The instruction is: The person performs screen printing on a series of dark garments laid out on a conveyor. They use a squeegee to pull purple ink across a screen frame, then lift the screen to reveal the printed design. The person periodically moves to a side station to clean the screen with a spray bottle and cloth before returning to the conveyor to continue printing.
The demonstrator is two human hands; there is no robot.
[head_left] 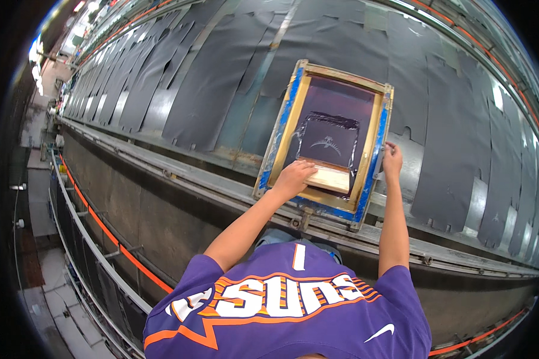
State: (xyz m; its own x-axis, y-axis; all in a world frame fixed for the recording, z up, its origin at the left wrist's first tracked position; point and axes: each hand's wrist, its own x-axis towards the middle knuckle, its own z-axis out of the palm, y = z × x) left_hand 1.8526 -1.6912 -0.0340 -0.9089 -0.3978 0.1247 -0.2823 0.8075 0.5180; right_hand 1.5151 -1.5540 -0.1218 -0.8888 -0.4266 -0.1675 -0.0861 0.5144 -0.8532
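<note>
While the left grip (296, 178) clasps a wooden squeegee (328, 179) inside a frame (372, 143) by the worktop (408, 173)'s near edge, the right grip (392, 158), closure unclear, flanks the frame.

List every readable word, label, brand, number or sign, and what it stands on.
Purple jersey: orange-trimmed white lettering across the front, legible, not transcribed.
Jersey, above that: one white character, not transcribed.
Jersey, lower right: white tick-shaped emblem.
Screen-printing frame: pale curved design, too small to tell if lettered.
</note>
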